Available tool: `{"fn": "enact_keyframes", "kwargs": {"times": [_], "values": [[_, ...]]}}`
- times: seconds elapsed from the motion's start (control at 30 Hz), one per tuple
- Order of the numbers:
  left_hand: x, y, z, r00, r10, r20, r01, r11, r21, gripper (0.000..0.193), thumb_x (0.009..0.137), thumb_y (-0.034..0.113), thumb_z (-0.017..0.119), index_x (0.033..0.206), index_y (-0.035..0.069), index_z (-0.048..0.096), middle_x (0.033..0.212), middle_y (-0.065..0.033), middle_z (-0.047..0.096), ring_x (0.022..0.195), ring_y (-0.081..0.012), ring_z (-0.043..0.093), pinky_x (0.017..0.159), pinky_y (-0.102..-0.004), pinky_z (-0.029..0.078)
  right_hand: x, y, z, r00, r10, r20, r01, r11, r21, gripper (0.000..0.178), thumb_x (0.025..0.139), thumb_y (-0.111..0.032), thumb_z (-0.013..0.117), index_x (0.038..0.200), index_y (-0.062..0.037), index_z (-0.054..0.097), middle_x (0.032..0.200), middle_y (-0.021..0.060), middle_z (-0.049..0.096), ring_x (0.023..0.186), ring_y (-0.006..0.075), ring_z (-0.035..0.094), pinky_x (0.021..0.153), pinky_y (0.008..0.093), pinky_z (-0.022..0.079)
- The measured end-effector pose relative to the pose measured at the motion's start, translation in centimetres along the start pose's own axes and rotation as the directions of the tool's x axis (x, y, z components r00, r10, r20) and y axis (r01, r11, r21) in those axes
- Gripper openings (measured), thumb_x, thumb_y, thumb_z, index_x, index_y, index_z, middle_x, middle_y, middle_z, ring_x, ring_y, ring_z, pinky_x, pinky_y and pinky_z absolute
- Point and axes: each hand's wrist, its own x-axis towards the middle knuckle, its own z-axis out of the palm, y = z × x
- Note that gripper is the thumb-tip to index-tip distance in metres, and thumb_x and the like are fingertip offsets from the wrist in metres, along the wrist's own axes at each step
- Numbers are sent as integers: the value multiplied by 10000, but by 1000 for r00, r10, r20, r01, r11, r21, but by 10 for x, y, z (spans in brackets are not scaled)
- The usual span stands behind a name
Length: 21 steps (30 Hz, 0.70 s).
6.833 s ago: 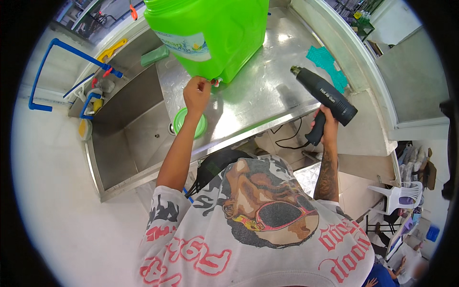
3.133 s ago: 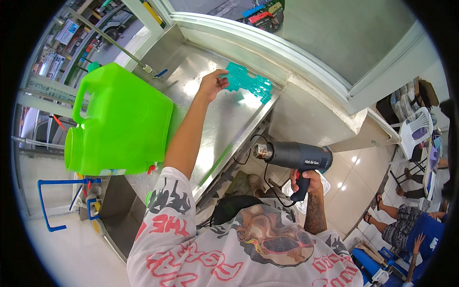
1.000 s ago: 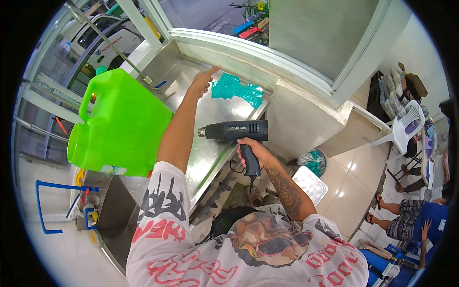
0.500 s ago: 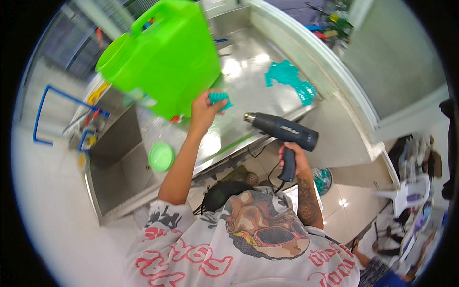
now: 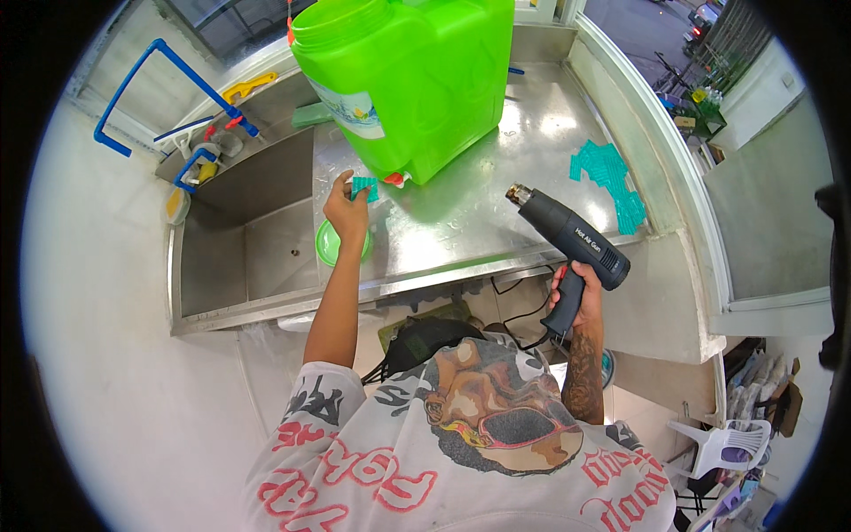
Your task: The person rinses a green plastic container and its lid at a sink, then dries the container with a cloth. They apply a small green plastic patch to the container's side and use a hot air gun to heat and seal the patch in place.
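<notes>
My left hand (image 5: 344, 211) pinches a small teal ribbed plastic piece (image 5: 364, 188) between thumb and fingers. It is beside the red spout (image 5: 395, 179) at the base of a large bright green water container (image 5: 434, 97), which stands on the steel counter with its wide mouth uncapped. A round green lid (image 5: 329, 245) lies just below that hand, partly covered by it. In my right hand (image 5: 582, 291) is a black hot air gun (image 5: 567, 230), held by its handle, with its metal nozzle (image 5: 519, 194) angled up and left over the counter.
More teal plastic pieces (image 5: 610, 182) lie at the counter's right side. A steel sink basin (image 5: 270, 253) is at the left, with a blue pipe faucet (image 5: 177, 66) above it. The gun's black cord (image 5: 523, 315) hangs below the counter edge (image 5: 443, 279). A white chair (image 5: 731, 443) stands at lower right.
My left hand has moved left with the teal piece, from the container's right side to near the spout and lid. The hot air gun stays in my right hand. The view has shifted.
</notes>
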Motion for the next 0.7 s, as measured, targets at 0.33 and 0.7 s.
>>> {"fn": "enact_keyframes", "kwargs": {"times": [0.33, 0.7], "values": [[0, 10, 7, 999, -23, -39, 22, 1000, -17, 397, 735, 15, 792, 1107, 38, 656, 825, -99, 724, 694, -166, 662, 667, -309, 511, -2, 9, -8, 1000, -16, -20, 16, 999, 35, 372, 860, -409, 602, 845, -37, 610, 687, 89, 616, 485, 196, 593, 482, 367, 522], [-5, 16, 9, 990, -30, 140, 49, 990, -135, 440, 725, 42, 819, 1132, 14, 655, 880, -105, 717, 725, -153, 651, 685, -295, 526, -6, 7, -11, 999, -49, 4, 49, 998, 49, 367, 858, -406, 603, 850, -39, 609, 691, 89, 615, 486, 194, 590, 477, 360, 517]]}}
